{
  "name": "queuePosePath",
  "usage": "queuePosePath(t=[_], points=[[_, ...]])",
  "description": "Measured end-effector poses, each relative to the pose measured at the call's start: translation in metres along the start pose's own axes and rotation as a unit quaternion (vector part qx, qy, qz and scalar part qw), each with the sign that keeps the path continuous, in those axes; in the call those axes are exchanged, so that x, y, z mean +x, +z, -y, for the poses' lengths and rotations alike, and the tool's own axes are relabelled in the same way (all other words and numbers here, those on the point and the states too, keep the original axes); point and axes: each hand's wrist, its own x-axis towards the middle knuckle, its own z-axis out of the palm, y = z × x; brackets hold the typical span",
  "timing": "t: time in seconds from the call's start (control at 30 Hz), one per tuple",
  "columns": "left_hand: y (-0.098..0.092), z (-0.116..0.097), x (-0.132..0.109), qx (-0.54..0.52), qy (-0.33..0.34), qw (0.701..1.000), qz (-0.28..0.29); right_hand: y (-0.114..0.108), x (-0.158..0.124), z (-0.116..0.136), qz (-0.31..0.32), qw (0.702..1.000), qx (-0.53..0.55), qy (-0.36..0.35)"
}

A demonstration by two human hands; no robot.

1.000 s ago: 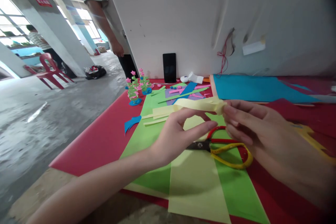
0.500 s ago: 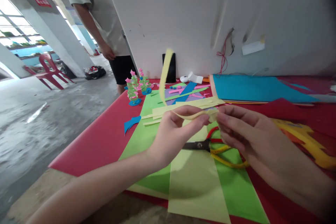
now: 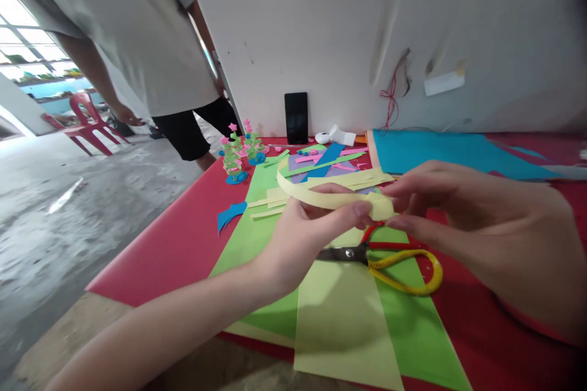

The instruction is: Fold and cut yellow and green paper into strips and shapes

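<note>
A pale yellow paper strip (image 3: 316,198) is pinched between the thumb and fingers of my left hand (image 3: 316,229). Its free end curls up and to the left, while the other end is folded into a small flat shape. At that folded end is my right hand (image 3: 463,220), thumb below and fingers above, taking hold of its edge. Beneath both hands lie scissors (image 3: 406,266) with red and yellow handles, their blades partly hidden by my left hand. They rest on a pale yellow sheet (image 3: 343,324) over green paper (image 3: 413,336).
Small pink-and-green paper trees (image 3: 235,159) stand on blue bases at the table's left. Paper scraps (image 3: 325,162) lie behind my hands, near a dark phone (image 3: 296,119) leaning on a white board (image 3: 339,30). Blue sheets (image 3: 449,153) are back right. A person (image 3: 137,49) stands beyond.
The strip's free end has dropped from upright into a low curl. My right hand has turned and its fingers have spread wider. The person behind has moved closer.
</note>
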Motion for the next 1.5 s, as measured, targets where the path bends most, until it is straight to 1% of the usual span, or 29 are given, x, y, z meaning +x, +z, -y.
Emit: queuePosePath(t=[0.17,0.37,0.63,0.8,1.0,1.1,1.2,1.3,1.43,1.47,1.5], points=[[0.002,-0.004,-0.001,0.003,-0.035,0.999,0.011,-0.002,0.003,-0.003,-0.021,0.998,-0.016,-0.058],[0.004,-0.006,-0.001,0.000,-0.036,0.999,0.021,-0.006,0.007,-0.005,-0.009,0.996,-0.025,-0.081],[0.001,-0.005,0.000,0.014,-0.023,0.999,0.027,-0.006,0.007,-0.003,-0.010,0.996,-0.049,-0.077],[0.001,-0.006,-0.001,0.025,-0.058,0.997,0.042,-0.006,0.007,-0.004,-0.006,0.995,-0.051,-0.088],[0.002,-0.005,-0.001,0.064,-0.056,0.996,0.018,-0.007,0.007,-0.003,-0.007,0.995,-0.059,-0.086],[0.002,-0.007,-0.001,0.091,-0.039,0.995,0.014,-0.006,0.006,-0.002,-0.007,0.995,-0.049,-0.083],[0.004,-0.012,-0.003,0.166,0.002,0.986,0.015,-0.007,0.007,-0.003,0.018,0.995,-0.018,-0.099],[0.006,-0.017,-0.004,0.251,0.043,0.967,0.007,-0.010,0.009,-0.006,0.075,0.993,0.017,-0.088],[0.008,-0.018,-0.005,0.297,0.080,0.951,0.002,-0.012,0.012,-0.008,0.154,0.984,-0.018,-0.085],[0.008,-0.018,-0.005,0.308,0.088,0.947,0.001,-0.011,0.012,-0.008,0.159,0.984,-0.024,-0.080],[0.008,-0.017,-0.006,0.320,0.101,0.942,0.000,-0.011,0.012,-0.008,0.149,0.986,-0.027,-0.069]])
